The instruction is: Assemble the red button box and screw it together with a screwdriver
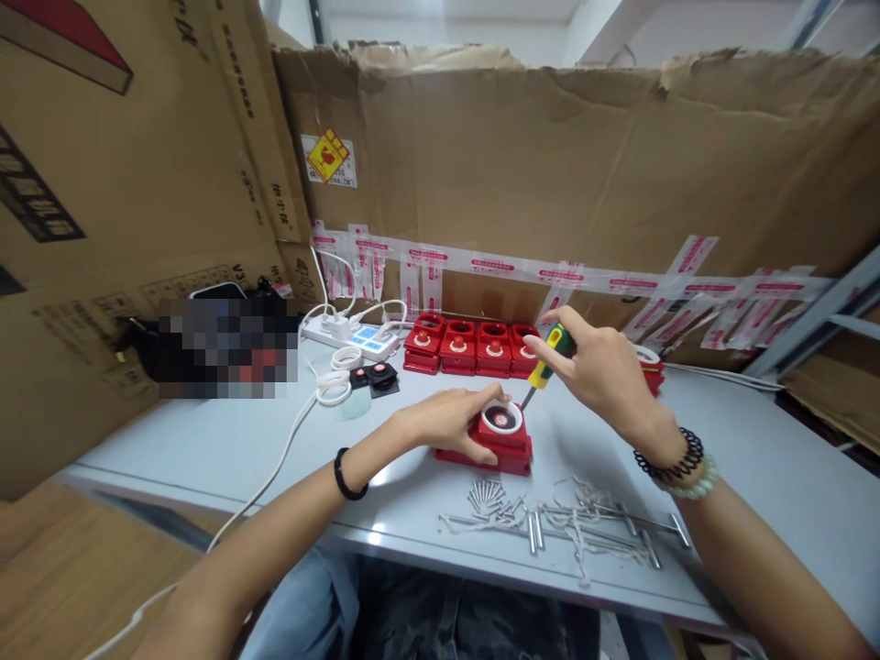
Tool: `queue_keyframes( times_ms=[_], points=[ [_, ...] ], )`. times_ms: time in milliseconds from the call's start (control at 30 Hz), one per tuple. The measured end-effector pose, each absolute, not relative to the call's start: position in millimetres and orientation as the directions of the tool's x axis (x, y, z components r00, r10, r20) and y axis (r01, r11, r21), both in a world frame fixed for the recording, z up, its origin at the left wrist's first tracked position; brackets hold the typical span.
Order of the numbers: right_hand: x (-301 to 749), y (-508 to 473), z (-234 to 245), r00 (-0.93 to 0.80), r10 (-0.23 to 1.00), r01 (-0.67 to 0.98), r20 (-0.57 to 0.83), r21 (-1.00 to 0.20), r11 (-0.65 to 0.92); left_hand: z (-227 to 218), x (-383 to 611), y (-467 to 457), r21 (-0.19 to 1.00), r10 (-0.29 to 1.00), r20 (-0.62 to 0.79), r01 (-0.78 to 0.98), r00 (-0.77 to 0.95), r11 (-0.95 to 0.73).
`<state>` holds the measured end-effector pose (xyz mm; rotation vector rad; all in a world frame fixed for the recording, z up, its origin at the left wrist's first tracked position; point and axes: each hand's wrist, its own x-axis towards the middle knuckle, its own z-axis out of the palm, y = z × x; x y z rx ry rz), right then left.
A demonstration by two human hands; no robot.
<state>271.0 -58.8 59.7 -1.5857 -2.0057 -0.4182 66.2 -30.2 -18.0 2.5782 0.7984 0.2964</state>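
Note:
My left hand (462,420) is closed around the left side of a red plastic box (505,456) lying on the table. A white ring (487,417) with a black disc (502,419) inside it sits on top of the box. In my right hand (597,371) is a screwdriver (540,373) with a yellow and green handle, tilted so its shaft points down at the box's far right corner. The tip is too small to make out. Several silver screws (485,496) lie just in front of the box.
Metal rods with strings (605,534) lie near the front edge. Behind stand several red boxes (458,350) with round knobs. White rings (334,389), black discs (382,374) and a power strip (371,341) are at left. A cardboard wall (522,165) closes off the back.

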Motion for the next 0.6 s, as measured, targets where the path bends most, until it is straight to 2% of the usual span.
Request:
queue_keyframes(
  times_ms=[67,167,200,267,367,400,467,533,600],
  points=[
    [272.9,-57.8,59.8,-0.178,0.782,0.956,0.597,-0.084,0.282,-17.7,66.0,-30.2,0.461,0.579,0.075,0.486,0.812,-0.742],
    [275.3,-58.6,61.8,-0.362,0.780,0.819,0.510,-0.226,0.528,-16.9,65.8,-30.3,0.471,0.578,0.070,0.484,0.813,-0.738],
    [274.9,-59.1,62.0,-0.400,0.778,0.781,0.485,-0.264,0.566,-16.6,65.8,-30.4,0.472,0.578,0.068,0.484,0.813,-0.736],
    [272.5,-59.5,61.0,-0.347,0.790,0.825,0.505,-0.237,0.514,-16.2,65.8,-30.6,0.474,0.581,0.064,0.487,0.812,-0.733],
    [269.1,-59.0,57.9,-0.161,0.751,0.957,0.640,-0.087,0.279,-16.0,65.9,-30.8,0.474,0.587,0.065,0.493,0.807,-0.730],
    [269.1,-59.0,57.4,-0.151,0.741,0.963,0.655,-0.073,0.260,-16.0,65.8,-30.8,0.475,0.588,0.066,0.493,0.806,-0.729],
    [270.6,-59.7,58.3,-0.227,0.763,0.919,0.606,-0.126,0.374,-16.1,65.6,-30.9,0.478,0.587,0.069,0.489,0.807,-0.729],
    [271.8,-61.2,60.4,-0.329,0.783,0.830,0.527,-0.234,0.506,-16.3,65.3,-31.0,0.480,0.583,0.073,0.484,0.809,-0.732],
    [270.8,-62.6,61.8,-0.316,0.802,0.828,0.508,-0.265,0.495,-16.6,65.2,-30.9,0.479,0.579,0.075,0.480,0.812,-0.735]
  ],
)
